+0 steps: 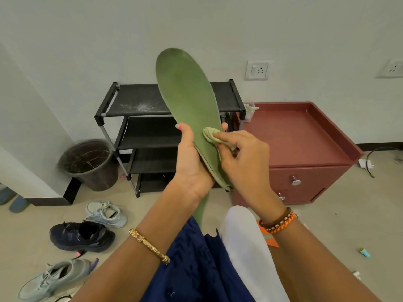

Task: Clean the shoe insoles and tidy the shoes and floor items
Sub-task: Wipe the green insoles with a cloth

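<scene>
Holding the green insole (pixel 187 101) upright at its lower half, the left hand (pixel 192 162) had its fingers and thumb curled round both long edges. The right hand (pixel 242 158) pinched a small pale cloth (pixel 210 136) and pressed it against the insole face just beside the left thumb. Both hands were therefore occupied; neither was free.

Judged from this view, the task was at an early to middle stage. One insole was under wiping, with the toe half not yet reached by the cloth. A second green strip showed below the left wrist, possibly another insole; this could not be confirmed.

On the floor to the left, three shoes lay loose: a grey shoe (pixel 54 277) nearest, a black shoe (pixel 82 236) beyond it, and a pale blue shoe (pixel 106 212) farther on. None had been put away. To the right, a small tube (pixel 364 252) and an orange scrap (pixel 271 241) lay on the floor.

Farther back, the black shoe rack (pixel 139 101) stood against the wall with all visible shelves unfilled, its top shelf dusty. A dark bin (pixel 89 162) stood just beside its left leg and a red cabinet (pixel 305 138) touched or nearly touched its right side. Open floor lay between the shoes and the rack, so access to the shelves appeared unobstructed.
</scene>
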